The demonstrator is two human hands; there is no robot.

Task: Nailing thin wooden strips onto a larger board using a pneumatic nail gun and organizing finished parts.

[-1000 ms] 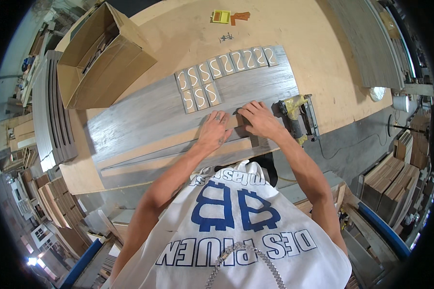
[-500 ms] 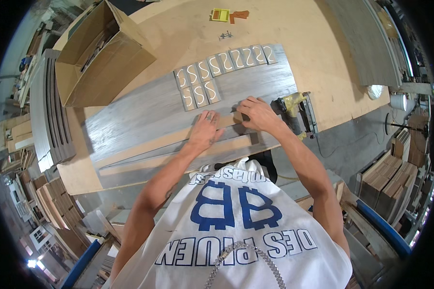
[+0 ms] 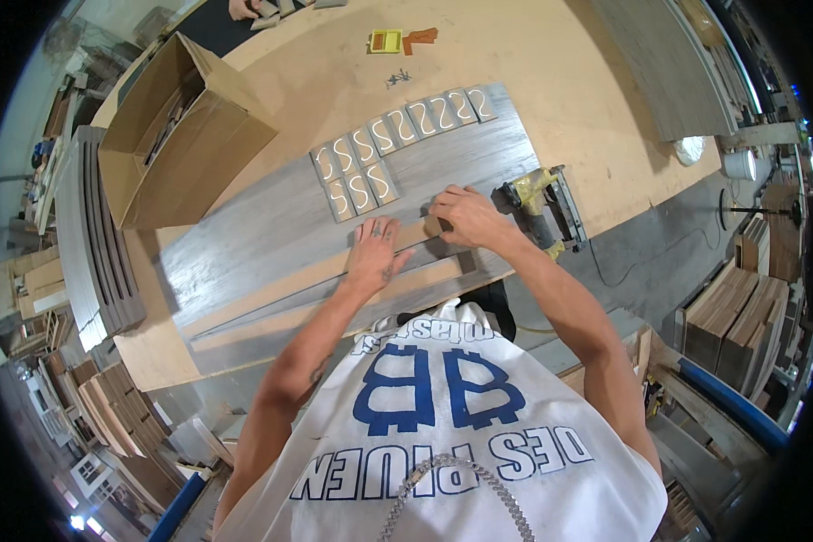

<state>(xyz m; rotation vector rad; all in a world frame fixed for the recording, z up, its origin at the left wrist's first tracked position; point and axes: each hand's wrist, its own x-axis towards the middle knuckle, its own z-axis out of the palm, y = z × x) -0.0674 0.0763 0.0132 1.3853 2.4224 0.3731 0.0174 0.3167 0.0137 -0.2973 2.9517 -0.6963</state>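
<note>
The left hand is lying palm down, fingers slightly spread, across the upper tan strip, apparently steadying it on the grey wood-grain panel. The right hand is curling its fingers over the strip's right end; whether they are pinching anything, I cannot tell. The nail gun is resting just beside, probably for easy reach. 2 rows of grey squares are lying on the panel, white squiggles upward, likely keeping them unsmeared; the shorter row is holding 3. The open cardboard box is holding dark slat-like pieces; the yellow tray is holding something orange.
</note>
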